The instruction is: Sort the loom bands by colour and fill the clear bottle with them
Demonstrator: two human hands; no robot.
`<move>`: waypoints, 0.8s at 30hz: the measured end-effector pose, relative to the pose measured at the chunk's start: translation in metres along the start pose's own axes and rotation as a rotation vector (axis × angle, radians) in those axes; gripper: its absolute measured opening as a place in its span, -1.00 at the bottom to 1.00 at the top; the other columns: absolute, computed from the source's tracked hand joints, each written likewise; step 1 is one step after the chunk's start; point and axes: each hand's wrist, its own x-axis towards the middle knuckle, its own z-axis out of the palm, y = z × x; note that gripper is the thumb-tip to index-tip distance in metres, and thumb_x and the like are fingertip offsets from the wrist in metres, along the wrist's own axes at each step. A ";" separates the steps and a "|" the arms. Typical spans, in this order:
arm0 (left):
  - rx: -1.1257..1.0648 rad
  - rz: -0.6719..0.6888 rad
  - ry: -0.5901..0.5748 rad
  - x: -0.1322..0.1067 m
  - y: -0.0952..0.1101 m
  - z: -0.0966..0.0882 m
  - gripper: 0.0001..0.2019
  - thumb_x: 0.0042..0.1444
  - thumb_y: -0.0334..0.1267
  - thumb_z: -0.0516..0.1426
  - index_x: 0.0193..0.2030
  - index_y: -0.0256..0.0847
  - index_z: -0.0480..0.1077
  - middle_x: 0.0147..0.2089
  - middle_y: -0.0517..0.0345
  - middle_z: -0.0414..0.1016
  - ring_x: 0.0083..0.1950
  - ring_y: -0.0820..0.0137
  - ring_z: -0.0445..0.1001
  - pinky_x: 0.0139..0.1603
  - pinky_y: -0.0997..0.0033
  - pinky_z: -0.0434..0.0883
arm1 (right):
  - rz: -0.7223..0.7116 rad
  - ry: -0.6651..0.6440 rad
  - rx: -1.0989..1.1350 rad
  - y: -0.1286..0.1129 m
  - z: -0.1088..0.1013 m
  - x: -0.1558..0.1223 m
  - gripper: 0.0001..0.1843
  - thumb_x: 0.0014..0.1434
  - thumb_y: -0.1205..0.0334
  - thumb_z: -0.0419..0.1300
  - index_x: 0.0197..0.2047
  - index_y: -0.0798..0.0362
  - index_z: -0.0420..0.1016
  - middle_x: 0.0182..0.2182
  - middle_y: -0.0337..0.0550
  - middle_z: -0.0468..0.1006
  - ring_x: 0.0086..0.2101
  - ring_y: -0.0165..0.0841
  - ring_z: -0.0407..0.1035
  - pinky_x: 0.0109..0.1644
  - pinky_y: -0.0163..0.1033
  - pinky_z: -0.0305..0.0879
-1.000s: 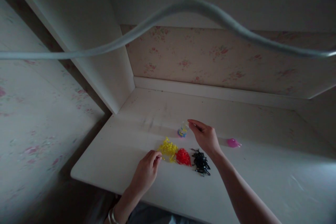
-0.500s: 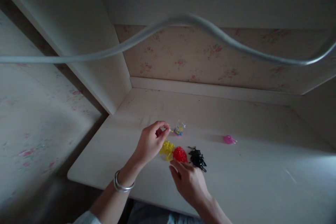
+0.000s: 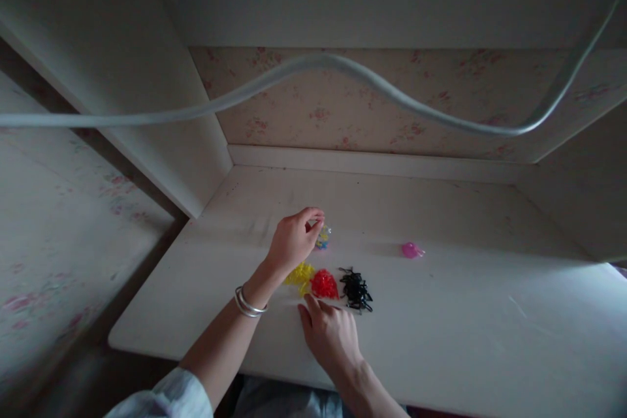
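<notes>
My left hand (image 3: 294, 240) is raised over a small clear container (image 3: 323, 235) with yellow, blue and pink bits in it. Its thumb and index finger are pinched together at the container's top; what lies between them is too small to make out. My right hand (image 3: 333, 333) rests low at the near side of the piles, thumb and index finger slightly apart, nothing visible in it. By its fingertips lie a pile of yellow rubber bands (image 3: 300, 276) and a pile of red rubber bands (image 3: 324, 284). A pile of black rubber bands (image 3: 356, 289) sits to their right.
A small pink knotted bag (image 3: 411, 250) lies on the white desk (image 3: 460, 313) to the right. A pale cable (image 3: 323, 62) hangs across the view above the desk. A side panel (image 3: 161, 137) stands at the left, and a floral-papered wall (image 3: 353, 117) is behind.
My left hand has moved the yellow rubber band from beside the container to its top, where the band no longer shows. My right hand stays near the piles. The whole view has shifted slightly.
</notes>
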 end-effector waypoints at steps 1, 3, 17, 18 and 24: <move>-0.009 -0.002 -0.005 0.000 0.000 0.000 -0.83 0.16 -0.25 0.08 -0.13 -0.18 0.40 -0.20 0.18 0.56 -0.36 0.51 0.49 -0.25 0.52 0.42 | 0.001 0.002 0.003 -0.001 0.000 0.001 -0.81 0.21 0.21 0.03 -0.24 -0.01 0.47 -0.50 -0.21 0.59 -0.55 -0.40 0.45 -0.55 -0.39 -0.05; -0.040 -0.011 -0.012 -0.003 0.000 -0.001 -0.81 0.18 -0.23 0.05 -0.12 -0.19 0.40 -0.19 0.16 0.56 -0.34 0.52 0.49 -0.26 0.54 0.41 | -0.007 0.005 0.003 -0.002 0.001 0.004 -0.80 0.22 0.23 0.01 -0.29 0.00 0.46 -0.52 -0.21 0.58 -0.56 -0.40 0.44 -0.56 -0.39 -0.08; -0.044 -0.311 0.004 -0.103 -0.045 -0.012 -0.76 0.20 -0.15 -0.01 -0.16 -0.22 0.38 -0.31 0.13 0.50 -0.46 0.50 0.41 -0.42 0.54 0.37 | -0.067 0.038 -0.008 -0.008 0.014 0.018 -0.77 0.21 0.32 -0.02 -0.41 0.04 0.42 -0.59 -0.21 0.52 -0.61 -0.42 0.35 -0.56 -0.34 -0.13; -0.032 -0.312 -0.003 -0.110 -0.049 -0.011 -0.77 0.20 -0.16 -0.02 -0.16 -0.21 0.39 -0.28 0.12 0.50 -0.42 0.48 0.44 -0.38 0.52 0.39 | -0.069 0.044 0.000 -0.009 0.013 0.018 -0.78 0.21 0.31 -0.02 -0.38 0.04 0.42 -0.57 -0.21 0.53 -0.60 -0.42 0.36 -0.55 -0.35 -0.11; -0.027 -0.294 -0.032 -0.138 -0.061 -0.005 -0.79 0.21 -0.23 -0.04 -0.17 -0.16 0.39 -0.21 0.07 0.48 -0.22 0.38 0.49 -0.18 0.37 0.45 | -0.084 0.032 -0.014 -0.013 0.010 0.025 -0.80 0.22 0.31 -0.01 -0.32 0.04 0.43 -0.55 -0.20 0.54 -0.59 -0.42 0.36 -0.54 -0.35 -0.09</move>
